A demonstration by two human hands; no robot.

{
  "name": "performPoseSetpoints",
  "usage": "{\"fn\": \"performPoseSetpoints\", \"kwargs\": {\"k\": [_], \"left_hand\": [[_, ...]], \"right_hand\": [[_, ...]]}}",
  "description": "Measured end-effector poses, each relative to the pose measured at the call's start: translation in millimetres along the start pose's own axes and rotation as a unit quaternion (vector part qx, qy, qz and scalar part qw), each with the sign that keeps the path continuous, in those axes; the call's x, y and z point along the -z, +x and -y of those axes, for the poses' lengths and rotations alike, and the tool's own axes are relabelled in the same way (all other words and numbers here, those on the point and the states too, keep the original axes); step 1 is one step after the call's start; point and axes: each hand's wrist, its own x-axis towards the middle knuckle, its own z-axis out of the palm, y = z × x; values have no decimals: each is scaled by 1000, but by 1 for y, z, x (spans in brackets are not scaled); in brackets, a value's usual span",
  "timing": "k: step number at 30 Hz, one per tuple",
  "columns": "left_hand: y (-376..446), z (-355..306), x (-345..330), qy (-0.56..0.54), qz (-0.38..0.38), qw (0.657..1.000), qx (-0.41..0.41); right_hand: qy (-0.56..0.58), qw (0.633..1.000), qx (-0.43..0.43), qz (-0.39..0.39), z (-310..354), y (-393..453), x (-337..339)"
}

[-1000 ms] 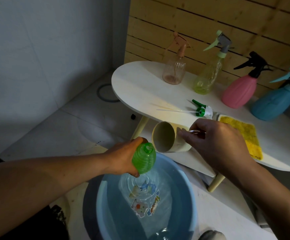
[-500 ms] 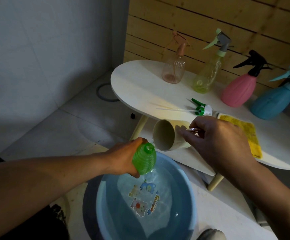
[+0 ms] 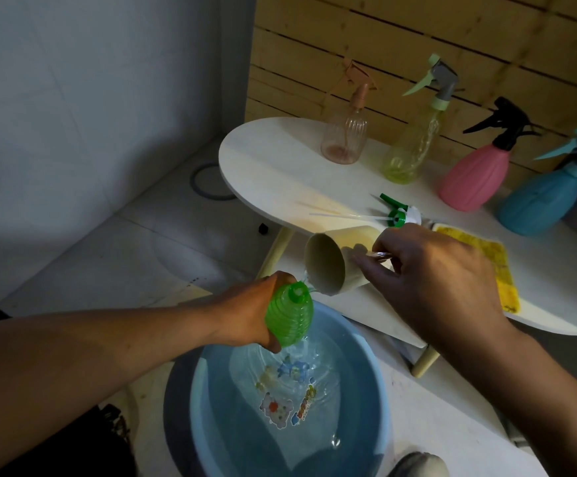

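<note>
My left hand (image 3: pixel 249 315) grips a ribbed green bottle (image 3: pixel 289 318) with its open neck up, above a blue basin (image 3: pixel 381 401) that holds water. My right hand (image 3: pixel 431 273) holds a cream cup (image 3: pixel 335 261) tipped on its side, fingers round its handle. The cup's mouth points left and its lip is just above the bottle's neck. A thin stream of water runs from the cup onto the neck, and some spills down into the basin. The bottle's green and white spray head (image 3: pixel 400 215) lies on the white table (image 3: pixel 280 173) behind the cup.
Along the back of the table, against a wooden slat wall, stand a clear pink spray bottle (image 3: pixel 344 139), a yellow-green one (image 3: pixel 409 149), a pink one (image 3: pixel 476 173) and a blue one (image 3: pixel 538 197). A yellow cloth (image 3: pixel 486 266) lies at the right. A shoe tip (image 3: pixel 418 464) shows below.
The cup has tipped further and dropped closer to the bottle's neck, and water now pours from its lip. The water in the basin ripples under the bottle. My left hand has barely moved.
</note>
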Motion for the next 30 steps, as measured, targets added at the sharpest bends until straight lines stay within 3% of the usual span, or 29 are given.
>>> {"fn": "performPoseSetpoints", "kwargs": {"k": [8, 30], "left_hand": [[2, -2, -1, -22, -1, 1000, -6], [9, 0, -9, -28, 0, 999, -27]], "right_hand": [[-24, 999, 31, -9, 3, -3, 3], [-107, 960, 214, -147, 12, -17, 8]]}}
